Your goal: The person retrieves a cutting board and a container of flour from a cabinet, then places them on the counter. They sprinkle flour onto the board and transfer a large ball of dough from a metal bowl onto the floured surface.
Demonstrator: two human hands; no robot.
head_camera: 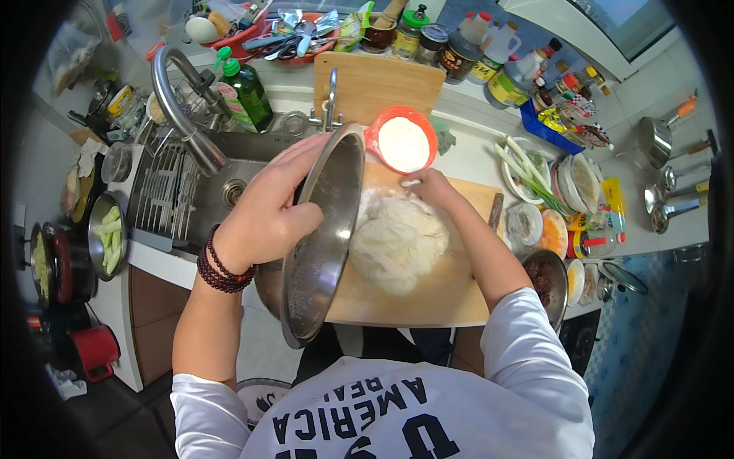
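Note:
My left hand (275, 209) grips the rim of a stainless steel bowl (324, 246), which is tipped on its side above the wooden board's left part. Whitish residue clings to the bowl's inner wall. Beside it, a large lump of pale dough (398, 244) lies on the floured wooden board (453, 298). My right hand (433, 188) is over the board's far part, just beyond the dough, with its fingers curled. Something white shows at its fingertips; whether this is dough or flour is unclear. Close behind that hand stands a red-orange handled container (373, 137) of white flour (403, 143).
At left is the sink (252, 152) with a curved faucet (189, 115). A cutting board (378, 86) leans at the back. Several bottles (461, 51) line the ledge. Scallions (530, 166), bowls and a steel bowl of dark filling (542, 281) crowd the right counter.

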